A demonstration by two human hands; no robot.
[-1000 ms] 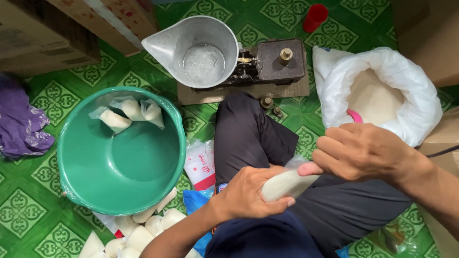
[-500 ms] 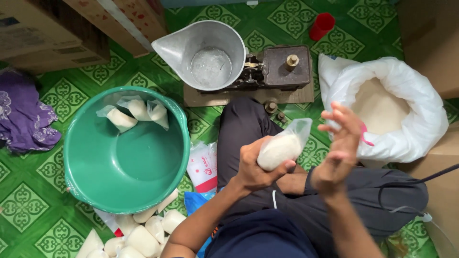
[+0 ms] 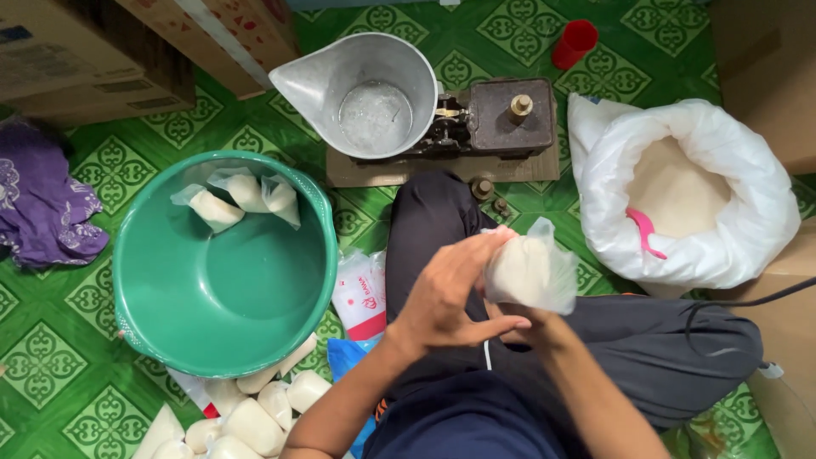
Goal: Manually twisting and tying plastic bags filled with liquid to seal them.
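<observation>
Filled clear bag (image 3: 531,272), right of green basin (image 3: 223,268), gripped by left hand (image 3: 450,297) and right hand (image 3: 518,327); loose neck risks spilling powder.

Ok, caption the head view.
Both hands, left hand foremost, grip a filled plastic bag beside a green basin.

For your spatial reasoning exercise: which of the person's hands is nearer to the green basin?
Left. The left hand is beside the green basin; the right hand sits farther away, under the filled bag.
</observation>
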